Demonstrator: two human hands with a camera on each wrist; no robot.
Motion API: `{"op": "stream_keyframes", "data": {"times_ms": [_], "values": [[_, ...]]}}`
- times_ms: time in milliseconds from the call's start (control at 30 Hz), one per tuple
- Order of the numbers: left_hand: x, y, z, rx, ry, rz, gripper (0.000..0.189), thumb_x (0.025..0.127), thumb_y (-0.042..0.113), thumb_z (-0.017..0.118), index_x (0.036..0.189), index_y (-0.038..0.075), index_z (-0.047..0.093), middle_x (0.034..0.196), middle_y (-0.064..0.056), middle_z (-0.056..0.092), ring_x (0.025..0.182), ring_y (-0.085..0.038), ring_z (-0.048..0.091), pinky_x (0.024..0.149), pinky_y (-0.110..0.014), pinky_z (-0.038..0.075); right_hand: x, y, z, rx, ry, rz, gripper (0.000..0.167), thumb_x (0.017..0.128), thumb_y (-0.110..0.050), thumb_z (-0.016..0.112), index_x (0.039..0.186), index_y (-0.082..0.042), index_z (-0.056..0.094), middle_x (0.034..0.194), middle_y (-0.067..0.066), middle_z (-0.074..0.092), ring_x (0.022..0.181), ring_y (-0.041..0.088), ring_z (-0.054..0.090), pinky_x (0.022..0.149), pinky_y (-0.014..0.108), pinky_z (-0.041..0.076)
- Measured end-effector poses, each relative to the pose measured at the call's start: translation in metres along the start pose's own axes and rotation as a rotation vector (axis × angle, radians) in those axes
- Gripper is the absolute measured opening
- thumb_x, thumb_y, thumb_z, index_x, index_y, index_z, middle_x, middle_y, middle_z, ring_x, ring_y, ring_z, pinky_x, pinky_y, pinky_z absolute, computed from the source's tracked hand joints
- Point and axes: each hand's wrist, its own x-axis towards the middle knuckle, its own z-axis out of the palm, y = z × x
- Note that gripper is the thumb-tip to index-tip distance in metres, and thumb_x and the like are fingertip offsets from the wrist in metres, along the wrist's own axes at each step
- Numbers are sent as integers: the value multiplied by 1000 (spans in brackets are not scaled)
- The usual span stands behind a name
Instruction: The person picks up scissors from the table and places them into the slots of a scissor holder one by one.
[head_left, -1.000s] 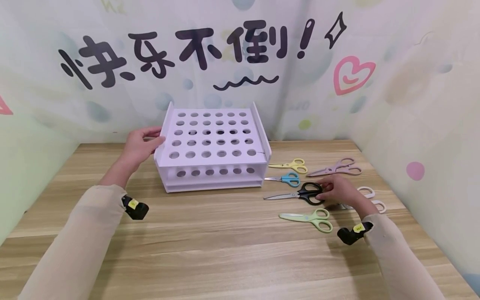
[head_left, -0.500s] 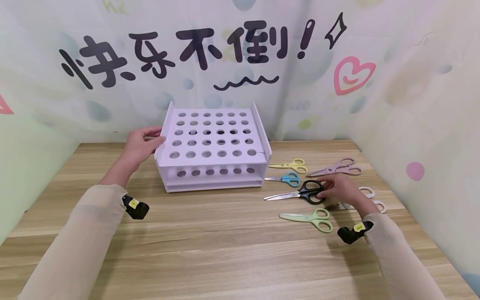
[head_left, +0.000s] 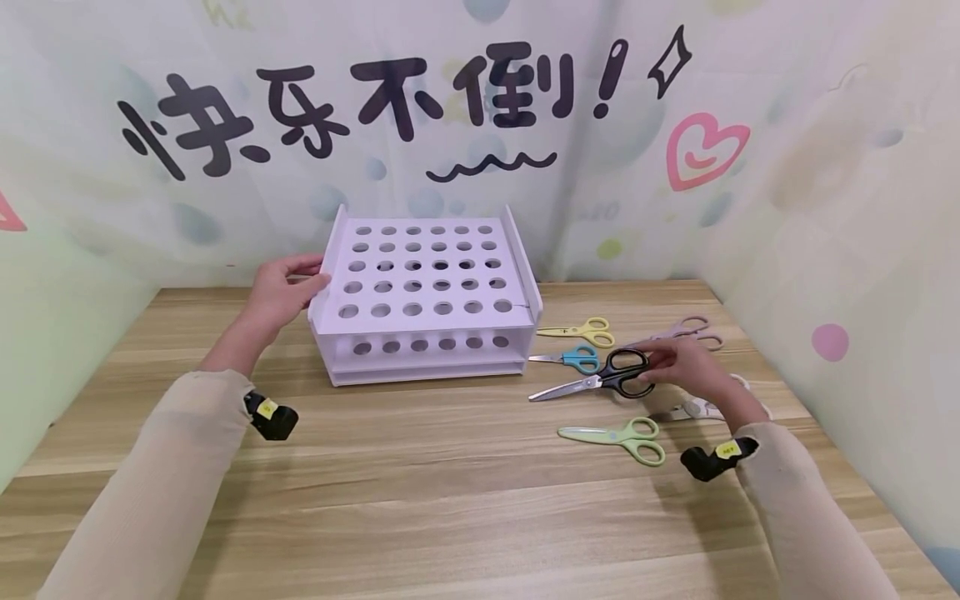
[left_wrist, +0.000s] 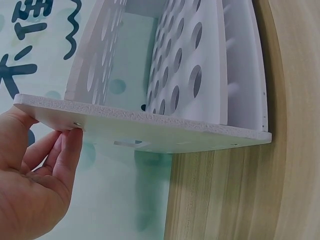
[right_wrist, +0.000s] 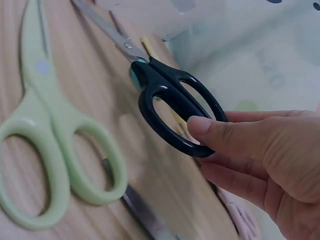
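A white rack (head_left: 420,321) with rows of round holes stands at the back of the table. My left hand (head_left: 277,293) holds its left side panel; in the left wrist view the thumb is behind the panel's edge and the fingertips (left_wrist: 75,136) are on its outer face. Right of the rack, my right hand (head_left: 690,367) pinches the handles of black-handled scissors (head_left: 621,373). Their silver blades point left toward the rack. In the right wrist view the thumb (right_wrist: 200,126) lies across the black handle (right_wrist: 172,131) and the other fingers are behind it.
Light green scissors (head_left: 615,435) lie in front of the black pair. Blue scissors (head_left: 579,358) and yellow scissors (head_left: 596,332) lie beside the rack's right side. Purple scissors (head_left: 697,325) and white scissors (head_left: 701,408) are partly hidden by my right hand. A printed cloth backdrop (head_left: 600,183) rises behind.
My right hand has raised the handles of the black scissors slightly and turned them, and the wrist has shifted a little right. The left hand and the rack have stayed put.
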Motion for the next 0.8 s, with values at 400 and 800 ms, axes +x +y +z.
{"op": "stream_keyframes", "data": {"times_ms": [400,800], "values": [[0,0,-1,12,-12,-13,51,94,21,51,138,1,37,126,-19,44,108,-27,48,72,-13,47,0,-26,-17,45,26,19,44,77,-1,71,118,9,56,86,15,63,73,12,61,61,22,51],[0,2,-1,14,-17,-19,51,94,21,51,139,1,37,126,-18,44,108,-27,48,73,-14,47,2,-59,-25,8,76,-20,41,79,-4,71,118,2,60,88,14,63,76,14,59,62,22,50]]}}
